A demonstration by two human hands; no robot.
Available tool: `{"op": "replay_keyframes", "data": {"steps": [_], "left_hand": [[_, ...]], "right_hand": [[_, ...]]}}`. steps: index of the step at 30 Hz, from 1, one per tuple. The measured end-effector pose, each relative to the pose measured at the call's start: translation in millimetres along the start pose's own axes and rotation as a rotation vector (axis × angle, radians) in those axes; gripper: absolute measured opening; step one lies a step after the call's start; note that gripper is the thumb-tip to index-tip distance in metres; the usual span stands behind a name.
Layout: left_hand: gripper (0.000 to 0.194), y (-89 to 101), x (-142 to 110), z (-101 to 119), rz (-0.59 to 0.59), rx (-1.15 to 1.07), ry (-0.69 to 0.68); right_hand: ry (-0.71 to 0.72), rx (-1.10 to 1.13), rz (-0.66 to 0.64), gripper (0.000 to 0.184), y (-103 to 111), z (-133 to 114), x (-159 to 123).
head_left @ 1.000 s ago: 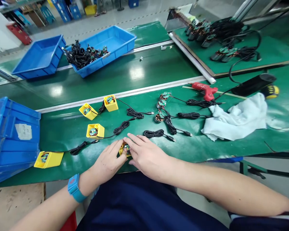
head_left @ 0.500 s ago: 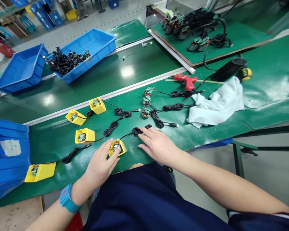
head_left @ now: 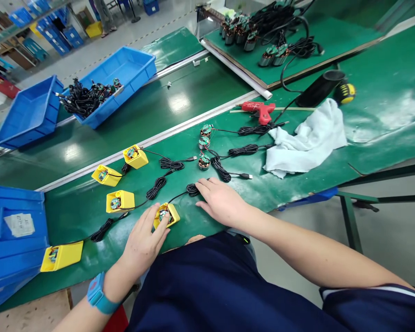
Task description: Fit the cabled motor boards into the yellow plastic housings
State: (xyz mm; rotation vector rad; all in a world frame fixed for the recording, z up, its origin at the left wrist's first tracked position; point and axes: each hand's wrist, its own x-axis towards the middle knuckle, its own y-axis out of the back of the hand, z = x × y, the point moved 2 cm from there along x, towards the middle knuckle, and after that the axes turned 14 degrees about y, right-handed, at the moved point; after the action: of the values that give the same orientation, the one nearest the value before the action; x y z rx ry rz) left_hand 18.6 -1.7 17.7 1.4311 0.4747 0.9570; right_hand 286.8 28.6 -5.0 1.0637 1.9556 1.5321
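My left hand [head_left: 143, 242] rests with spread fingers against the lower edge of a yellow plastic holder [head_left: 166, 216], which carries a small motor with a green circuit board. My right hand [head_left: 221, 202] lies flat on the green conveyor belt [head_left: 79, 226], its fingertips next to a coiled black cable [head_left: 192, 189]. Several more yellow holders sit to the left, one [head_left: 120, 201] nearest my left hand. Three small motors with boards [head_left: 204, 143] lie beyond my right hand, trailing black cables.
A blue crate [head_left: 14, 230] stands at the belt's left end. Beyond are blue trays [head_left: 29, 110] [head_left: 124, 69], one holding cables and motors. To the right lie a red glue gun [head_left: 257, 112], a white cloth [head_left: 306, 140] and a green board [head_left: 297, 39] of motors.
Since a second ago, my hands have parted: my right hand has moved off the yellow holder to the right, and my left hand has moved slightly back. The view has shifted.
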Motion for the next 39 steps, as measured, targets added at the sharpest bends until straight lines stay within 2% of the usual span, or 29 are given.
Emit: {"op": "replay_keyframes", "data": {"steps": [5, 8, 10, 13, 16, 19, 22, 26, 31, 34, 39], "left_hand": [[0.081, -2.3, 5.2, 1.8, -0.003, -0.087, 0.124], [0.081, -5.6, 8.0, 1.2, -0.005, -0.125, 0.189], [0.079, -7.1, 7.4, 0.9, -0.013, -0.147, 0.217], [0.08, -6.3, 3.5, 2.0, -0.009, -0.158, 0.247], [0.083, -2.2, -1.9, 5.5, -0.012, -0.168, 0.256], [0.085, 5.2, -9.2, 8.8, -0.031, -0.223, 0.291], [0.086, 17.4, -21.0, 9.8, -0.053, -0.259, 0.331], [0.082, 39.7, -44.7, 6.1, -0.046, -0.214, 0.387], [0.076, 63.1, -83.9, -2.9, 0.051, -0.182, 0.519], [0.077, 68.0, -107.4, -9.0, 0.091, -0.189, 0.584], [0.083, 67.2, -143.8, -19.0, 0.074, -0.208, 0.66]], "right_hand": [[-0.035, -0.008, -0.075, 0.013, -0.4, 6.8, 12.5], [-0.005, -0.016, -0.085, 0.016, 3.3, 5.6, 11.8], [0.025, 0.039, -0.035, 0.017, 5.8, 1.6, 6.0], [0.033, 0.266, 0.127, 0.015, 8.6, -5.6, -3.8], [-0.039, 0.542, 0.23, 0.018, 7.8, -12.0, -2.7], [-0.115, 0.747, 0.234, 0.026, 1.8, -19.3, 14.1], [-0.138, 0.923, 0.185, 0.032, -9.9, -29.1, 39.2], [-0.067, 1.024, 0.071, 0.033, -31.4, -54.2, 72.2], [0.044, 1.037, -0.079, 0.025, -60.2, -103.0, 101.5], [0.09, 1.004, -0.134, 0.022, -73.5, -130.6, 114.4], [0.195, 0.961, -0.195, 0.025, -83.6, -168.8, 132.0]]}}
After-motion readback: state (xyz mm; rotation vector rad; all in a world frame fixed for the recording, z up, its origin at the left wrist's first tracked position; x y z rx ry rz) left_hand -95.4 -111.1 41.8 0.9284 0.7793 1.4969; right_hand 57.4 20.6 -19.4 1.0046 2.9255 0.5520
